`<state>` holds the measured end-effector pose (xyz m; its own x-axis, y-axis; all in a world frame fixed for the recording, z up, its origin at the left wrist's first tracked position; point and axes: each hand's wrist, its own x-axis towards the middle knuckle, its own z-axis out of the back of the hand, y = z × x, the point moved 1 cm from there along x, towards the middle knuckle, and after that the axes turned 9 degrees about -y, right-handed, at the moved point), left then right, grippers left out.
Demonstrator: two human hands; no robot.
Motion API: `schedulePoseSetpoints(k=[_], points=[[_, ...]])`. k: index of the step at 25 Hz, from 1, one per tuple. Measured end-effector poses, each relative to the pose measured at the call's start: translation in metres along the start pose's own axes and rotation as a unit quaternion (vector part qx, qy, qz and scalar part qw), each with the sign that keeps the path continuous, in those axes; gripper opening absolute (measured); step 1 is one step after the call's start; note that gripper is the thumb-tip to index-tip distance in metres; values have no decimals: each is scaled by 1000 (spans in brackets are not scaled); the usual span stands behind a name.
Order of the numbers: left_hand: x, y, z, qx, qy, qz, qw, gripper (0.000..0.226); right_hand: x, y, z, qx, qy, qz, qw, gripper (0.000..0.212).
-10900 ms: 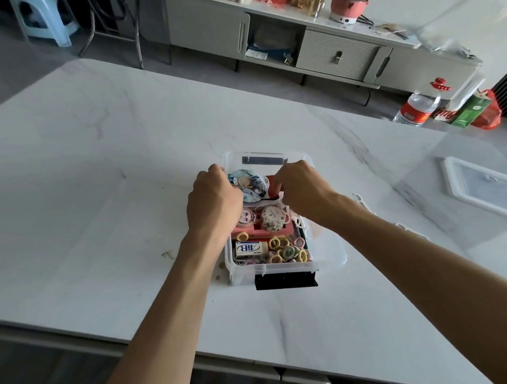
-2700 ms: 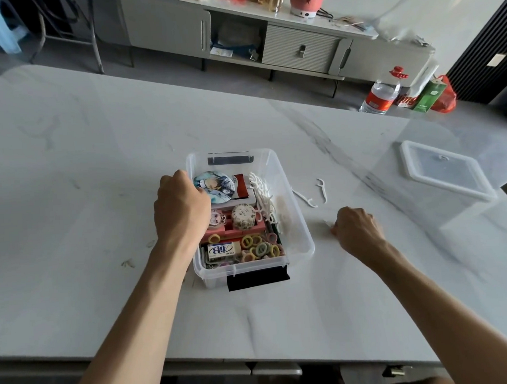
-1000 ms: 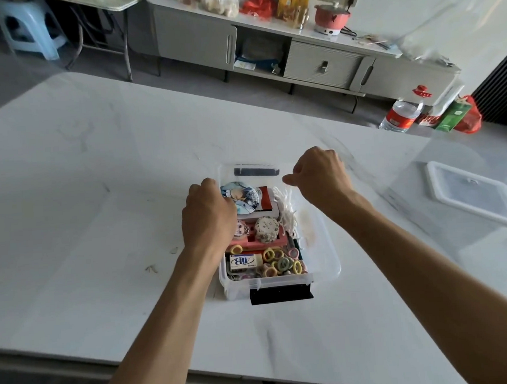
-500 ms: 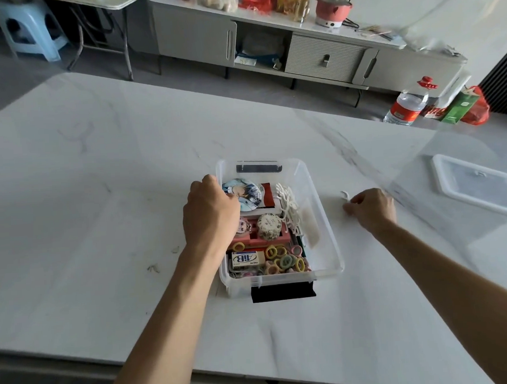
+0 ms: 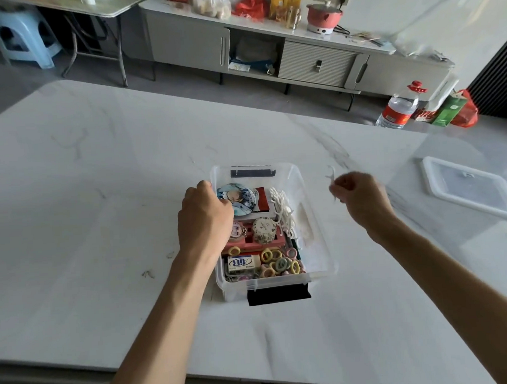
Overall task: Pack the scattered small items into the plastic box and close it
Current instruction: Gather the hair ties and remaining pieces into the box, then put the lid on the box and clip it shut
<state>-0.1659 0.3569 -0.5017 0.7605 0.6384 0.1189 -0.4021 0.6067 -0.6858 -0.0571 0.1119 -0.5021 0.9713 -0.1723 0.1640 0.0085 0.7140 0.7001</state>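
The clear plastic box (image 5: 316, 217) sits open in the middle of the white table, with black latches at its near and far ends. Inside lie a round picture badge (image 5: 240, 198), a pile of white floss picks (image 5: 283, 212), an eraser (image 5: 244, 263) and several coloured hair rings (image 5: 279, 263). My left hand (image 5: 205, 217) grips the box's left rim. My right hand (image 5: 358, 198) hovers just right of the box, pinching a white floss pick (image 5: 330, 175) that sticks up from the fingers. The box's clear lid (image 5: 471, 189) lies flat at the far right.
A low grey cabinet (image 5: 312, 63) with bags and a pink cooker stands beyond the table. A water bottle (image 5: 397, 110) and a green carton stand on the floor at right. A blue stool (image 5: 21, 36) is at back left.
My right hand picked a floss pick off the table to the right of the box and lifted it; before that it was over the box. My left hand stayed on the rim.
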Motion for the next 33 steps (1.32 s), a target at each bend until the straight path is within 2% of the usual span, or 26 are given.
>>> schedulePoseSetpoints(k=[1, 3, 8, 12, 14, 17, 21, 25, 29, 31, 33], points=[[0, 0, 0, -2, 1, -1, 1000, 32, -6, 17, 3, 45, -7, 31, 998, 4], [0, 0, 1, -9, 4, -1, 1000, 35, -19, 46, -1, 64, 15, 98, 993, 15], [1, 1, 1, -17, 6, -9, 1000, 30, -32, 64, -28, -110, 43, 153, 981, 26], [1, 1, 4, -15, 5, -24, 1000, 18, -33, 53, -24, -86, 29, 177, 980, 28], [-2, 1, 5, -13, 8, -28, 999, 10, -37, 38, -14, -76, 30, 146, 986, 35], [-13, -6, 1, -23, 23, -26, 999, 10, -51, 13, 4, -43, 89, 54, 994, 27], [-36, -21, -16, -37, 51, -32, 998, 31, -61, -11, 39, -26, 121, 43, 991, 21], [-66, -54, -45, -66, 98, -39, 992, 35, -57, -46, 85, -16, 139, 7, 990, 15], [-84, -84, -64, -83, 123, -3, 989, 43, -48, -80, 115, 64, 171, -37, 982, 14], [-94, -98, -72, -88, 126, -4, 988, 57, -35, -102, 129, 90, 159, -49, 982, 18], [-102, -112, -82, -92, 134, -17, 986, 69, -10, -128, 141, 32, 121, -20, 992, 24]])
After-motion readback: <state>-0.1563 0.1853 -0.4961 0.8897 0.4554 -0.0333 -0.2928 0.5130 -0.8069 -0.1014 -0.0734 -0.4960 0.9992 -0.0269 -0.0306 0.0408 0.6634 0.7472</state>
